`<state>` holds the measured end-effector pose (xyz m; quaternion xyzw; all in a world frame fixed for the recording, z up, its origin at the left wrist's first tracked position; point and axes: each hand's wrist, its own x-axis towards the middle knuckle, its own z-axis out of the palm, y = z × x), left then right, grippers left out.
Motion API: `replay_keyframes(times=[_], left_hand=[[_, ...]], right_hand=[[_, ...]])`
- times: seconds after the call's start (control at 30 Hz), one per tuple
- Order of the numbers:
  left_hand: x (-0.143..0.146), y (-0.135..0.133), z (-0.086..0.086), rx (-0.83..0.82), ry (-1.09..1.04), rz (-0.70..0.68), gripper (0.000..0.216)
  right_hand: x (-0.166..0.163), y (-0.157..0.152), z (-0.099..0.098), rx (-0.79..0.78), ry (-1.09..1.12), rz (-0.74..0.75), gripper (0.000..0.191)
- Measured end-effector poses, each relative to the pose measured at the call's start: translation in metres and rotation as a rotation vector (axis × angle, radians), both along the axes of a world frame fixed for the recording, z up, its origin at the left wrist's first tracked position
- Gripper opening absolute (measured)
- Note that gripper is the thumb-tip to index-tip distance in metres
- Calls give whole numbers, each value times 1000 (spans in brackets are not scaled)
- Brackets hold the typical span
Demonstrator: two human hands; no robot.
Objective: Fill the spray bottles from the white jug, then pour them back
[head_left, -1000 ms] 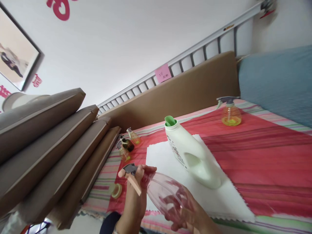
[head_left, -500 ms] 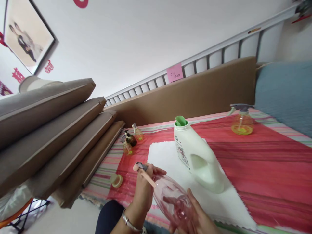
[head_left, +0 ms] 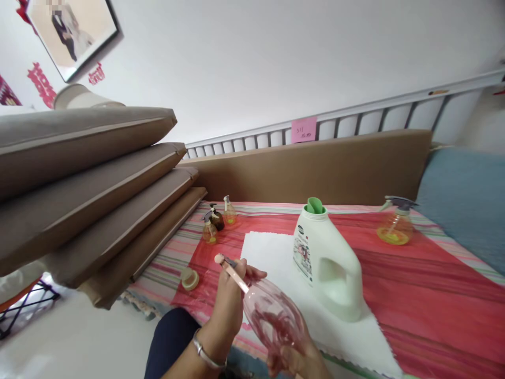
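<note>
A clear pink spray bottle [head_left: 272, 313] lies tilted between my two hands. Around its trigger head and neck, my left hand [head_left: 232, 287] is closed; the pale pink trigger points up and left. My right hand [head_left: 294, 358] grips the bottle's base end at the bottom of the view. Just right of the bottle, a pale green jug [head_left: 327, 268] with a handle and a label stands upright on a white cloth [head_left: 268, 247]. Something green [head_left: 314, 205] sits in the jug's mouth. Left of my left hand, a small round yellowish lid or jar [head_left: 190, 279] rests on the sheet.
Another spray bottle [head_left: 395, 226] with yellow liquid stands at the right. Several small bottles [head_left: 210, 231] are grouped at the back left. Stacked brown cushions [head_left: 118, 158] line the left side, and a brown padded board [head_left: 307, 168] runs along the back. A blue pillow [head_left: 465, 195] lies far right.
The view has tilted up and shifted left, so the surroundings sit lower and further right. My right hand has changed its hold around the bottle's base. Both hands still hold the spray bottle.
</note>
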<state>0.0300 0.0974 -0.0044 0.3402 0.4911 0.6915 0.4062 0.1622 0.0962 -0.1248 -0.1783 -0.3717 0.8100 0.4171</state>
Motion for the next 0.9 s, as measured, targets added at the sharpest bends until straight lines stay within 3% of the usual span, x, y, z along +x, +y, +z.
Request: replay_keyframes(times=[0.17, 0.27, 0.43, 0.63, 0.9], left_hand=[[-14, -18, 22, 99, -100, 9, 24], [-24, -31, 36, 116, -164, -40, 20], [-40, -47, 58, 110, -270, -134, 21], [-62, -53, 72, 179, -296, -137, 16], [-83, -64, 76, 155, -208, -193, 15]], right_hand=[[-15, -19, 27, 143, -72, -252, 97], [-22, -31, 38, 145, -131, -293, 99], [-32, -46, 56, 109, -142, -212, 90], [-43, -51, 75, -24, -98, 95, 80], [-56, -56, 76, -68, -95, 134, 80]])
